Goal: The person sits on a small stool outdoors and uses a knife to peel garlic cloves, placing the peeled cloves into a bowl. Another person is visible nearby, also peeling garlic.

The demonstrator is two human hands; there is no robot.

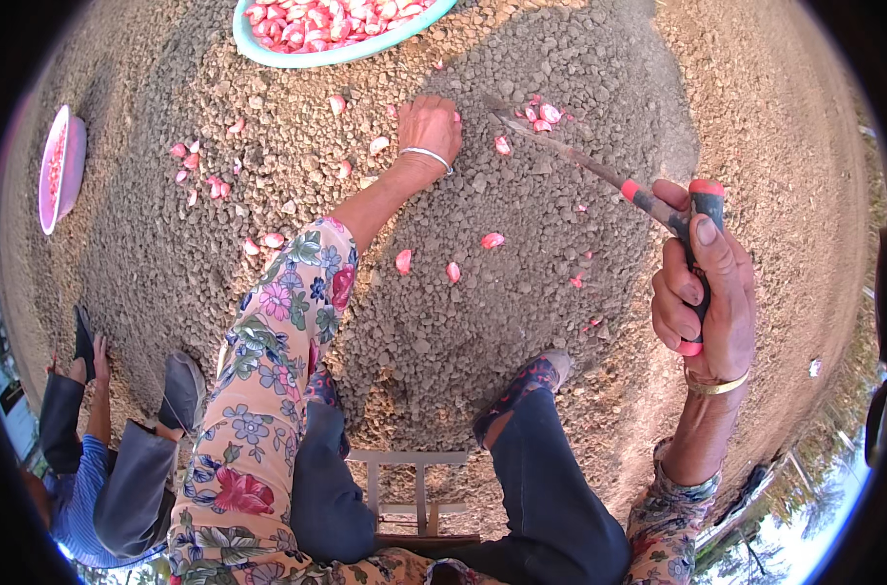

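My left hand reaches down to the clumpy soil, its fingertips hidden. A bit of pink shows at its right edge; whether the fingers hold a clove cannot be told. My right hand grips the black and red handle of a hand tool with a long, narrow metal blade. The blade's tip is at the soil, beside a small cluster of pink garlic cloves. More cloves lie singly on the ground, among them a clove between my arms and a clove left of my left hand.
A turquoise basin full of pink cloves sits ahead. Far left is a pink basin, also holding cloves. A person in a blue striped top crouches at left. Between my legs is a metal-framed low seat.
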